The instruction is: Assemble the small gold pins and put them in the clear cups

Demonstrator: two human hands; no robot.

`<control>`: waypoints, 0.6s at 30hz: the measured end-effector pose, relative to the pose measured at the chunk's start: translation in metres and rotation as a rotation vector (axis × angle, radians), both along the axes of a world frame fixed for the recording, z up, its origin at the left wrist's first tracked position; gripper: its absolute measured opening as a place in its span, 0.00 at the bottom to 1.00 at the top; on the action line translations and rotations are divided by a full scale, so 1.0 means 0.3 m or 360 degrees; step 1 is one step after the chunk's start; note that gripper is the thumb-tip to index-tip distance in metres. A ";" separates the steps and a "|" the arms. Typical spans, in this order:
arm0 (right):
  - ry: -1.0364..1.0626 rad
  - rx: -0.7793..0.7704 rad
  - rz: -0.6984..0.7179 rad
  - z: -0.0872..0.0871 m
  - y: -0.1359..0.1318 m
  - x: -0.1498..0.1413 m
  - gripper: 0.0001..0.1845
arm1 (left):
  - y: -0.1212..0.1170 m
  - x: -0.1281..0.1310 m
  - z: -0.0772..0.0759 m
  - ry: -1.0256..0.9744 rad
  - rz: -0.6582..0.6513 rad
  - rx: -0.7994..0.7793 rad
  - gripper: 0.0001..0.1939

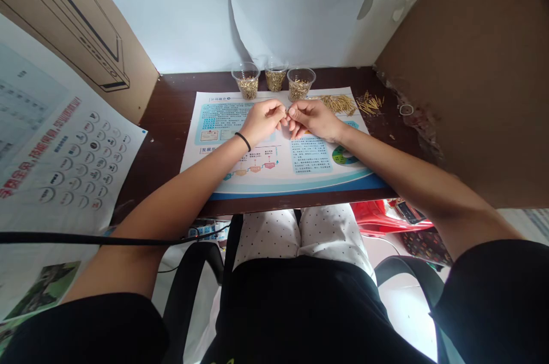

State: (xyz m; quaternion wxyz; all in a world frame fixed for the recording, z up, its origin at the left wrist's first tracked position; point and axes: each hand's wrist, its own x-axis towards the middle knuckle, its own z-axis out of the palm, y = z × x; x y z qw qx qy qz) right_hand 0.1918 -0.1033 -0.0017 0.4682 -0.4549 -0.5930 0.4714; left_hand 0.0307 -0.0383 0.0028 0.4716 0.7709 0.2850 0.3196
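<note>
The left hand and right hand meet, fingers pinched closed, contents unclear; slanting pins lie just beyond the right hand, nearer it.

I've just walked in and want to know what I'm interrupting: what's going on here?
A person's left hand and right hand meet, fingertips pinched, above a printed sheet. Anything between them is too small to make out. Behind them, three clear cups hold small gold-coloured pieces. Near the right hand, thin gold-coloured sticks lie loose, partly on the sheet, partly on the dark tabletop.
</note>
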 end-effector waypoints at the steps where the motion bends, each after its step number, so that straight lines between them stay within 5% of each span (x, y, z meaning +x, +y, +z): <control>1: 0.0000 0.0003 -0.0050 0.001 0.001 -0.001 0.24 | 0.002 0.000 0.002 0.0010 -0.0009 -0.0049 0.13; 5: -0.0085 0.0063 -0.0189 0.003 -0.003 -0.009 0.23 | 0.006 -0.007 0.006 0.0102 -0.0014 0.0017 0.10; 7: -0.0204 0.0117 -0.0224 0.009 -0.011 -0.016 0.21 | 0.001 -0.015 0.009 0.0122 0.0040 0.0295 0.04; 12: -0.0651 0.0288 -0.0367 0.026 -0.029 -0.033 0.19 | -0.011 -0.026 0.009 0.0215 0.0057 0.0985 0.14; 18: -0.0482 0.0207 -0.0320 0.020 -0.001 -0.018 0.15 | 0.012 -0.014 -0.012 0.0246 0.0076 0.0669 0.17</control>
